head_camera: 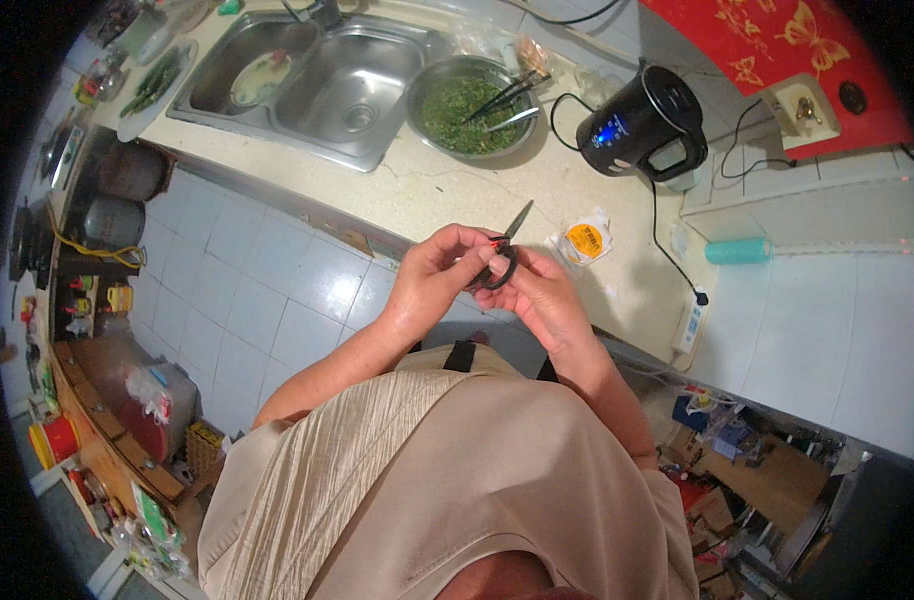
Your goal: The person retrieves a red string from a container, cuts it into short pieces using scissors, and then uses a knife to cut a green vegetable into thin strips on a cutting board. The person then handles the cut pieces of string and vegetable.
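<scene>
A pair of scissors with black handles [513, 277] is held over the counter's front edge, its blades [520, 219] pointing up and away from me. My left hand [438, 274] pinches it near the pivot, where a small red spot shows. My right hand [543, 289] grips the handle loops, its thumb tip at a loop. My fingers partly hide the handles. Just right of the blades, a round orange label [584, 241] bearing writing lies on crumpled clear plastic on the counter.
On the pale counter [457, 199] stand a steel bowl of chopped greens [457, 116] with chopsticks, a black electric kettle [641, 124] and a power strip [688, 330]. A double sink [352, 67] holds a dish [262, 77]. A plate of green vegetables [157, 82] is far left.
</scene>
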The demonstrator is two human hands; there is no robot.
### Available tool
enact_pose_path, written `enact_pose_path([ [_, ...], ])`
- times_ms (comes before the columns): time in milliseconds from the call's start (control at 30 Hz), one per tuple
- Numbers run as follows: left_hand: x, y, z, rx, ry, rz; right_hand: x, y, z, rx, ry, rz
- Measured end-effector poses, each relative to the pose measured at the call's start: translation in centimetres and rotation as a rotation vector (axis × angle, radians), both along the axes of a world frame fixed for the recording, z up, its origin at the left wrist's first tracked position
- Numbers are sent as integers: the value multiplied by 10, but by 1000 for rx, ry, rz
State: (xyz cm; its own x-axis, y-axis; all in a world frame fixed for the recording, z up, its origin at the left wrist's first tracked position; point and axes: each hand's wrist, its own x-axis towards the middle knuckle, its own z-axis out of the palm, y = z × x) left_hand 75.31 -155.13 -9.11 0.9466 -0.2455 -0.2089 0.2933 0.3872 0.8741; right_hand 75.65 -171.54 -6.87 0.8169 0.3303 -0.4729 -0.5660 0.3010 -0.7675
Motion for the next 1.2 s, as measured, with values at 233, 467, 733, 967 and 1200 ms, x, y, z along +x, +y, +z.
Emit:
enact_pose_path([
  [233,-2,1,4,16,-25,-8,-7,1,-6,-55,-60,11],
  [467,-4,-5,7,-15,-75,27,-14,-4,-15,111,26,8],
  [733,-1,6,5,-1,86,51,-16,-28,-8,-355,-245,104],
  [967,1,10,12,31,239,72,-19,-41,-4,-213,-142,218],
  [1200,2,7,13,42,200,82,-24,-43,-12,-386,-294,415],
])
